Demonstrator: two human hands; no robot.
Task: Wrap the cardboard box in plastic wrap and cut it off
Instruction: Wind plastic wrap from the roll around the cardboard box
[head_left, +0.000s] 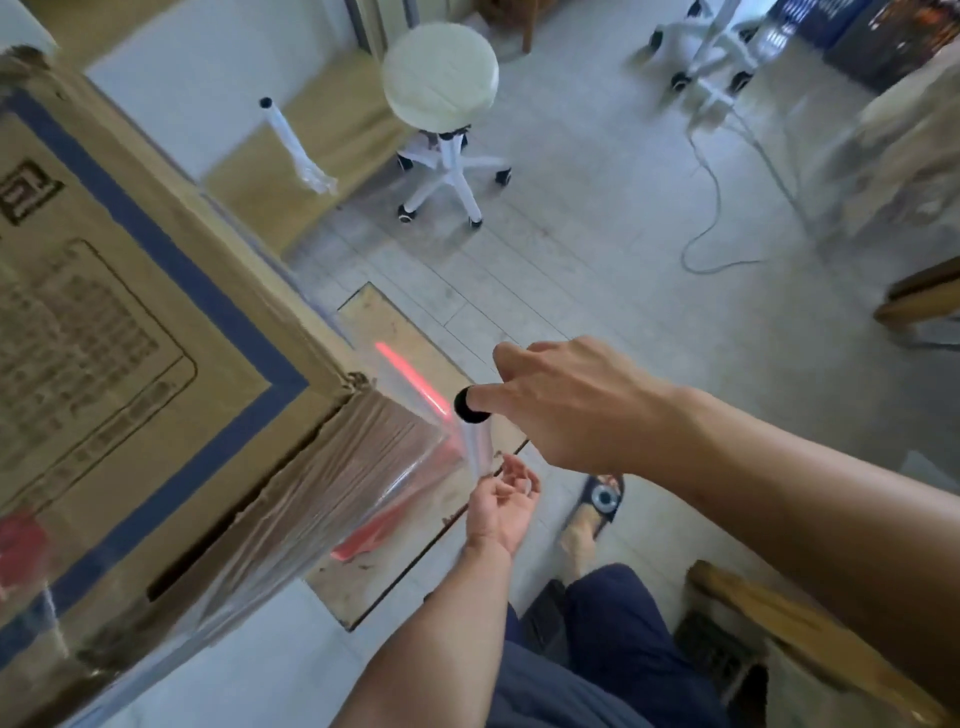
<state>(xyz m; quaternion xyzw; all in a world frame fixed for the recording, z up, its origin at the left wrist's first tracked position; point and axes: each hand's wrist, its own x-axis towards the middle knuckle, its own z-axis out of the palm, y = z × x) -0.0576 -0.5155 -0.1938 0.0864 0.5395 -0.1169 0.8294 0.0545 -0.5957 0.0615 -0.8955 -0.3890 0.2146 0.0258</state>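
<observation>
A large cardboard box (130, 322) with blue tape fills the left of the head view. Clear plastic wrap (322, 499) covers its near side and stretches from the box corner to a roll (475, 441) held upright beside that corner. My right hand (561, 405) grips the roll's black top end (470, 408) from above. My left hand (501, 501) is at the bottom end, palm up, fingers curled under the roll. The lower part of the roll is hidden behind my left hand.
A second roll of wrap (291, 140) leans by the wall at the back. A white stool on castors (441, 104) stands behind it, a cable (711, 208) loops over the floor, and a wooden pallet (810, 639) lies at lower right. My sandalled foot (592, 514) is near the roll.
</observation>
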